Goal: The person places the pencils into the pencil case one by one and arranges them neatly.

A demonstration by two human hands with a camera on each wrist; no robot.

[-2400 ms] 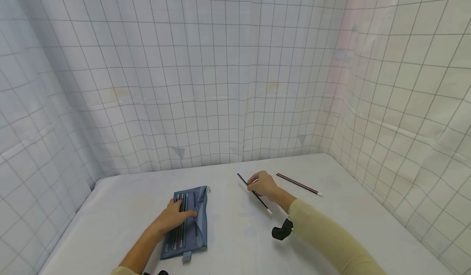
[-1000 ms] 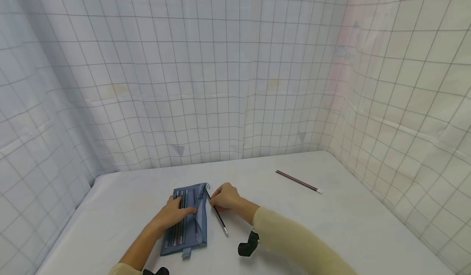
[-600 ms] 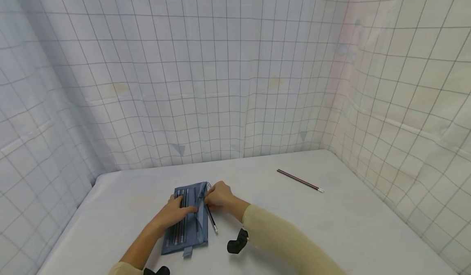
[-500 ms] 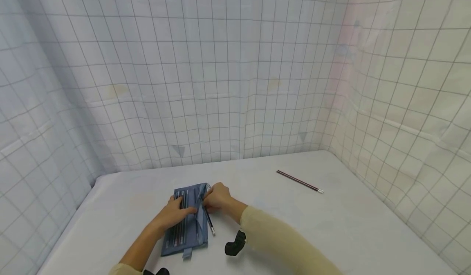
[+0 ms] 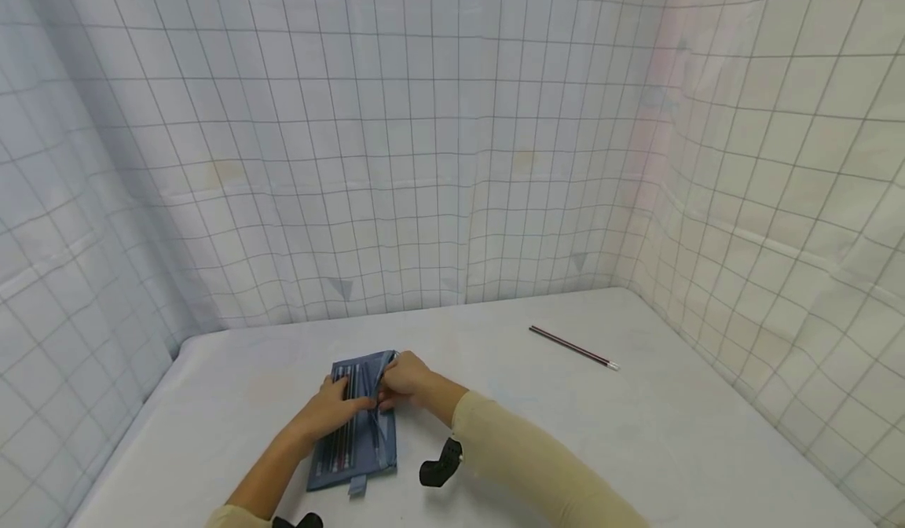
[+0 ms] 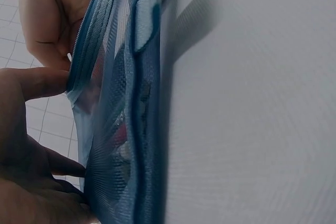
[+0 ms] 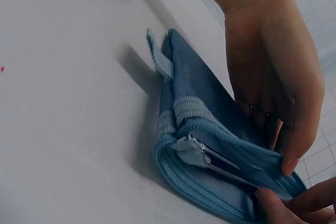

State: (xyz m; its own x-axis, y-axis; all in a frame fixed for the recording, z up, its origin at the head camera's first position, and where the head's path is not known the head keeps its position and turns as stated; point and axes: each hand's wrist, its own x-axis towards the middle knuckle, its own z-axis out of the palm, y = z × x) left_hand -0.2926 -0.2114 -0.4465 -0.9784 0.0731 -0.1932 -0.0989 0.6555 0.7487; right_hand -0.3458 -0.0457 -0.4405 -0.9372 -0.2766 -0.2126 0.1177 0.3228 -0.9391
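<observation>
A blue mesh pencil case (image 5: 364,461) lies on the table in the head view, with several pencils showing through its panel. My left hand (image 5: 331,414) grips it, fingers spread over the panel. In the right wrist view, that hand's thumb (image 7: 290,166) holds up one edge of the unzipped mouth. My right hand (image 5: 404,379) is at this mouth, fingertips (image 7: 270,203) pinching a pencil (image 7: 231,176). The pencil's eraser end lies inside the case, beside a second silvery shaft. In the left wrist view, the raised zip edge (image 6: 86,51) partly hides my right fingers.
Two dark red pencils (image 5: 573,347) with white ends lie together on the right part of the white table (image 5: 481,331). Gridded white curtains (image 5: 417,159) stand at the back and both sides. A black wrist device (image 5: 440,465) hangs below my right sleeve.
My right hand has picked the dark pencil off the table, carried it left and brought it into the case's mouth. My left hand has stayed on the case.
</observation>
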